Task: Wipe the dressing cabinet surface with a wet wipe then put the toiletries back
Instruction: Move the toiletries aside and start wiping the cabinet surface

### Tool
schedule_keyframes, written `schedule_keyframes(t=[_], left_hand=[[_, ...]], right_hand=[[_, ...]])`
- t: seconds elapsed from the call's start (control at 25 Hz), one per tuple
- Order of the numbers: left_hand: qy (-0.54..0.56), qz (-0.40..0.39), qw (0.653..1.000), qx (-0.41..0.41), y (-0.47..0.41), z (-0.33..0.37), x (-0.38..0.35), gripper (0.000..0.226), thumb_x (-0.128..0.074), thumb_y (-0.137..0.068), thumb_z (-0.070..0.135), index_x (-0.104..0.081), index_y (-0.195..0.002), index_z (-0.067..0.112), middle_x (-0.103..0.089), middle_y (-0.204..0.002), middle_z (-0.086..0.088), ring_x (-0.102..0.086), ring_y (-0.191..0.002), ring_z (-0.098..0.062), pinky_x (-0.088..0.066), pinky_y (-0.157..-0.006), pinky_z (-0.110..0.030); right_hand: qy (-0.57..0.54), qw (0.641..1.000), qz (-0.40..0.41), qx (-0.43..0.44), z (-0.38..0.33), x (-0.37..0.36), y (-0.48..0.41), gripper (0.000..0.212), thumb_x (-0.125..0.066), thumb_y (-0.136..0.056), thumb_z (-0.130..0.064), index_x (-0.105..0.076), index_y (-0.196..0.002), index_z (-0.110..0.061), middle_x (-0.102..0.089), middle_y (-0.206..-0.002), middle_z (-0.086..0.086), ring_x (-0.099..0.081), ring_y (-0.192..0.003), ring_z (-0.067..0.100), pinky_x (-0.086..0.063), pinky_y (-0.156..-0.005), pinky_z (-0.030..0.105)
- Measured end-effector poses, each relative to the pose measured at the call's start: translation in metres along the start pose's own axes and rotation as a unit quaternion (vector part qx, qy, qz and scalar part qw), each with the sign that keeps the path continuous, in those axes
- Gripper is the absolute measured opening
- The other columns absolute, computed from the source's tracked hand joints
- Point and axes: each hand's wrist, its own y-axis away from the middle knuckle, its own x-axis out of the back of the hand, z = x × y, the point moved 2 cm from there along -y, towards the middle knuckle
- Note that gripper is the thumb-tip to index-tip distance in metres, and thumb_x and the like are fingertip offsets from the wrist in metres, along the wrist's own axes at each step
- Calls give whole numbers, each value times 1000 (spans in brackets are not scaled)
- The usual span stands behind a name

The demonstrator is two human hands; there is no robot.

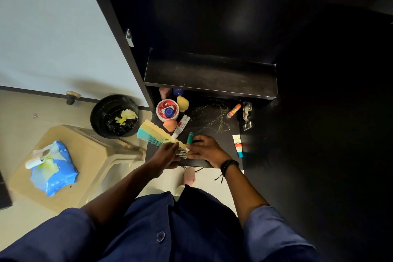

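Note:
My left hand [168, 153] grips a yellow-and-teal comb [155, 134] over the front left corner of the black cabinet surface [212, 121]. My right hand [204, 150] rests on the surface beside it, fingers around a teal tube [190, 138]. A white-and-red tube [181, 126], an orange sponge [170, 125], a yellow sponge [182, 103] and a round white tub [167, 110] stand at the left. An orange stick [234, 110] lies at the back right, and a white tube [238, 145] at the front right. Pale smears streak the middle.
A blue wet-wipe pack [54, 168] and a small white bottle [35, 162] lie on a beige stool [89, 155] at the left. A black bin [114, 116] with crumpled wipes stands behind it. A black shelf [210, 74] overhangs the surface.

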Motion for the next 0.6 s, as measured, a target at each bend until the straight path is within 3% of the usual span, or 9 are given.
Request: schedule_keyframes(t=[0.08,0.16,0.28,0.36,0.44,0.52,0.6], left_hand=[[136,-42,988,56,4,3,0,32,-39,-100,34,-49,-121,12,-63,-117,-14,-64,-106,-30,-54,-88,-44],[182,-40,981,48,6,6,-1,25,-41,-101,28,-51,-117,11,-67,-108,-13,-67,-100,-29,-57,-82,-40],[146,10,989,6,4,7,-2,23,-46,-99,17,-56,-114,4,-67,-96,-12,-68,-82,-20,-59,-60,-25],[108,43,993,-11,0,4,3,23,-52,-95,17,-60,-109,1,-66,-96,-15,-66,-78,-17,-58,-58,-22],[68,87,994,-20,-5,-1,12,22,-56,-93,17,-62,-106,1,-66,-98,-14,-66,-76,-16,-58,-58,-21],[15,150,988,-24,-12,-7,25,20,-58,-92,18,-62,-102,2,-66,-98,-13,-67,-76,-17,-57,-60,-24],[-46,205,977,-27,-18,-12,39,18,-59,-91,20,-63,-97,3,-67,-97,-14,-65,-77,-17,-53,-60,-25]], right_hand=[[25,999,-27,9,-4,-16,-2,49,-72,-82,-7,-49,-126,-6,-66,-111,16,-70,-89,27,-60,-81,38],[93,995,-18,27,-4,-24,-4,52,-74,-81,-9,-50,-127,-3,-64,-116,19,-67,-98,31,-60,-79,37],[141,989,-22,41,-4,-26,-3,48,-75,-80,-10,-56,-122,-1,-64,-116,20,-66,-104,32,-60,-78,35],[130,991,-22,31,-2,-18,-6,45,-75,-81,-11,-58,-121,-1,-66,-113,19,-67,-100,28,-59,-80,34],[150,984,80,44,2,2,-8,41,-76,-80,-16,-61,-117,-4,-67,-105,17,-66,-92,22,-58,-79,32],[261,918,289,74,7,33,-9,37,-73,-80,-21,-60,-112,-8,-64,-105,13,-64,-92,23,-55,-76,32],[352,853,382,57,14,59,-1,43,-67,-84,-20,-53,-121,-3,-56,-118,19,-58,-105,35,-51,-85,38]])
